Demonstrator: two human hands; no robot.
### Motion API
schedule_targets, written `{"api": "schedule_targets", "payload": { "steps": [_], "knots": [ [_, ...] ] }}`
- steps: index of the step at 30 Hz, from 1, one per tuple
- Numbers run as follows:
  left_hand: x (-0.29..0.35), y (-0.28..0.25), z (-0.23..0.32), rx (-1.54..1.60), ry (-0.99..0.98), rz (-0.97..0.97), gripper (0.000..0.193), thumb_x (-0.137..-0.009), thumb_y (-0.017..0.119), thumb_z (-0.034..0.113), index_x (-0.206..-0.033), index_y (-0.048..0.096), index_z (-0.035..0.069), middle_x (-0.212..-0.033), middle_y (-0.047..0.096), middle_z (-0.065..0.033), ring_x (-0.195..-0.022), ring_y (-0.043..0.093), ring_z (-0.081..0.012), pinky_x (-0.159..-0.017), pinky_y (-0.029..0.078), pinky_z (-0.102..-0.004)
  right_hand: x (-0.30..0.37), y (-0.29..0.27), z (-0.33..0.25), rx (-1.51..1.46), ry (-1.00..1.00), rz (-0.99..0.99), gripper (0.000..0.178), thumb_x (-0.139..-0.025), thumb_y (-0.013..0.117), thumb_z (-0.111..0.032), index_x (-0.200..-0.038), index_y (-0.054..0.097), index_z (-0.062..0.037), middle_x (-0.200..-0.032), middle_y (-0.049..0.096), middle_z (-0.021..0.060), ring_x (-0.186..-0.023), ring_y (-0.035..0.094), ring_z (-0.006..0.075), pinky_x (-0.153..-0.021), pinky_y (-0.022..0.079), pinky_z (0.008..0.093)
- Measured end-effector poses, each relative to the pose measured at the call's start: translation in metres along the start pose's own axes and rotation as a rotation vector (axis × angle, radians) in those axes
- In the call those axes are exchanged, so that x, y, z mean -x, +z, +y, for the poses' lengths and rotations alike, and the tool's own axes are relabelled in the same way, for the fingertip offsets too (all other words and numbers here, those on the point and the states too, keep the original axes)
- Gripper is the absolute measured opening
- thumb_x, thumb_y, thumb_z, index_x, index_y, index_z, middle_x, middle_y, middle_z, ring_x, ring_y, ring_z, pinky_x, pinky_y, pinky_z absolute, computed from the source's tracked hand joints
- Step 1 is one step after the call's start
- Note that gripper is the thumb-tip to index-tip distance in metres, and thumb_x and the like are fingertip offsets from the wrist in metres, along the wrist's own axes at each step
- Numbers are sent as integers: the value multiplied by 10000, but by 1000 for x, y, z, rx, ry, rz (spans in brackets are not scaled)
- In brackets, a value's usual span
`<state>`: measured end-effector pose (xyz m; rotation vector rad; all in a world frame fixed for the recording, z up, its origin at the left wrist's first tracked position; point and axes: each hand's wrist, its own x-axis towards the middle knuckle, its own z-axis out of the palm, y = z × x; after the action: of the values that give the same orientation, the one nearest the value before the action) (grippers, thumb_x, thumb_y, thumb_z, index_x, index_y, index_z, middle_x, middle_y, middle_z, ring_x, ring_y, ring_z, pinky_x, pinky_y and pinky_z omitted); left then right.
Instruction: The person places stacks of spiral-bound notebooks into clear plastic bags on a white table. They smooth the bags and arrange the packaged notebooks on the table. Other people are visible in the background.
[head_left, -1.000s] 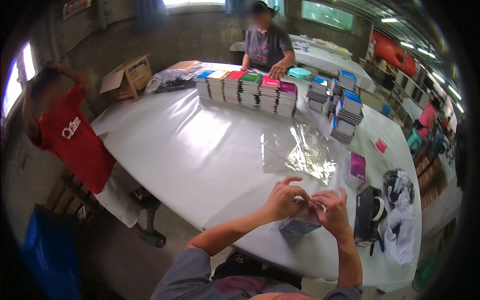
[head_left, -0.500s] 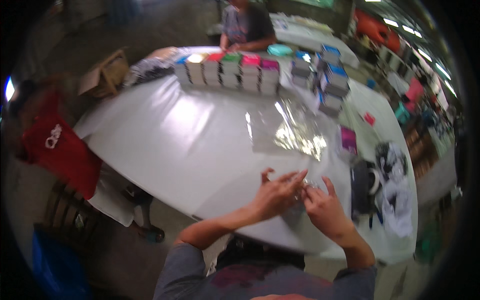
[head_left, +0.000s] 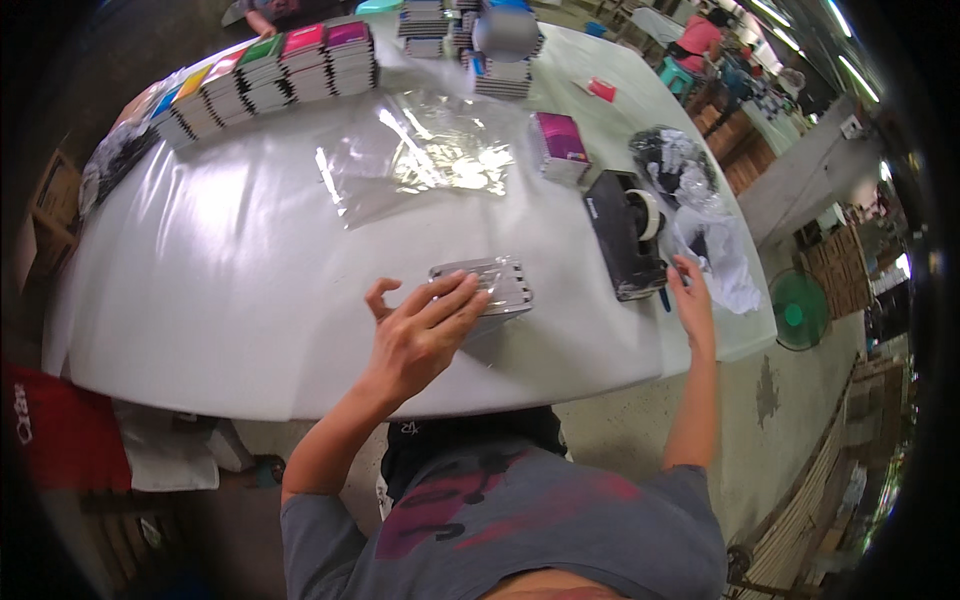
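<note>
Near the table's front edge lies a small stack wrapped in clear plastic [head_left: 512,288], with dark marks along its side. My left hand [head_left: 425,325] rests on it, fingers stretched flat across its top and thumb raised away. To the right stands a black tape dispenser [head_left: 618,235] holding a pale roll of tape [head_left: 645,215]. At its near end is my right hand [head_left: 692,300], thumb and fingertips drawn together. Whatever is between those fingertips is too small to make out. Beyond the dispenser sits a purple-topped stack of booklets [head_left: 562,148].
Loose clear plastic sheets [head_left: 420,150] lie mid-table. Stacks of booklets with coloured covers [head_left: 265,70] line the far left, and more blue-topped stacks [head_left: 500,70] stand farther right. Crumpled plastic bags [head_left: 715,255] lie right of the dispenser. Another person's hand [head_left: 262,25] shows at the far edge.
My hands were together over the crumpled plastic; now they are apart, the left on the wrapped stack, the right at the tape dispenser. The view has swung right and downward.
</note>
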<state>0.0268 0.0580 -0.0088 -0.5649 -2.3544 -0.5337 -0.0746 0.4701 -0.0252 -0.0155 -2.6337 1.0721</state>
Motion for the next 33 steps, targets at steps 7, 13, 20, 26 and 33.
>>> {"api": "schedule_targets", "payload": {
  "steps": [7, 13, 20, 26, 33],
  "knots": [
    [-1, 1, -1, -21, -21, 32, 279, -754, 709, 153, -1024, 684, 216, -1090, 653, 78, -1019, 585, -56, -893, 215, -399, -24, 10, -17, -376, 569, -337, 301, -849, 602, -489, -872, 633, -191, -805, 537, -66, -737, 407, 82, -648, 327, 281],
    [-1, 1, -1, -22, -19, 43, 285, -738, 725, 161, -1015, 687, 217, -1074, 659, 77, -1003, 593, -55, -891, 219, -398, -12, 5, -24, -761, 629, -224, 225, -838, 638, -413, -866, 628, -190, -1019, 538, -40, -954, 422, 166, -767, 381, 456],
    [-4, -2, 1, -23, -26, 25, 311, -711, 752, 174, -1011, 689, 226, -1073, 659, 85, -1001, 594, -52, -907, 219, -403, 10, 3, 10, -1189, 409, -187, 191, -859, 570, -246, -961, 590, -86, -1306, 480, 81, -1234, 412, 264, -959, 314, 693],
    [-4, -2, 0, -48, -29, 17, 301, -712, 756, 187, -1003, 693, 228, -1075, 658, 88, -1001, 593, -52, -913, 229, -409, 34, 13, 16, -1264, 373, -8, 130, -836, 527, -117, -867, 604, -18, -1332, 462, 119, -1150, 504, 236, -960, 433, 489],
    [-5, -3, 0, 15, -21, 27, 320, -701, 754, 142, -1011, 693, 192, -1093, 647, 57, -987, 599, -81, -845, 322, -337, 62, 9, 37, 581, -75, 360, 90, -833, 614, -87, -896, 670, -56, -1095, 627, 111, -892, 609, 207, -866, 419, 347]
  ]
}}
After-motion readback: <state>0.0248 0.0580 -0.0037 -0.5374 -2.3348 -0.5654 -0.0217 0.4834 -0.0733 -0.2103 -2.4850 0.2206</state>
